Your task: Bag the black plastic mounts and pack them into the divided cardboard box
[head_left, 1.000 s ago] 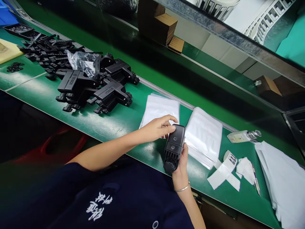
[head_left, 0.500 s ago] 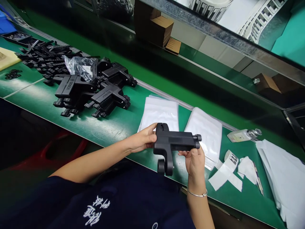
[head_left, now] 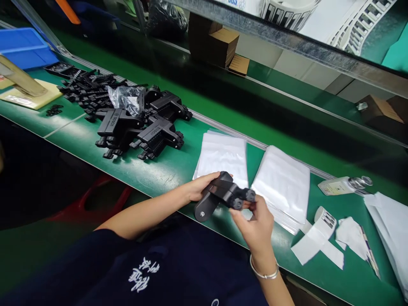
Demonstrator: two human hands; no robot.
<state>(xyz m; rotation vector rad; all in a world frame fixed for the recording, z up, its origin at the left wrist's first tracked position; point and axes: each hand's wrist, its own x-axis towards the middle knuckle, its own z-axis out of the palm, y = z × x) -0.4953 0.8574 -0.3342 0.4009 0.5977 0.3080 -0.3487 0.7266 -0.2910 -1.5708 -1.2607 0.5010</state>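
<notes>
Held blk part [head_left: 221, 190] — bags [head_left: 283, 182] behind, prob. labels [head_left: 321, 238]

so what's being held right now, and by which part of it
A black bracket: the left grip is on its wide end, the right grip at the knobs on its other end.

BOSCH stands on two black housings [head_left: 108, 124] and, seemingly, 科技 on the shirt [head_left: 188, 272].
</notes>
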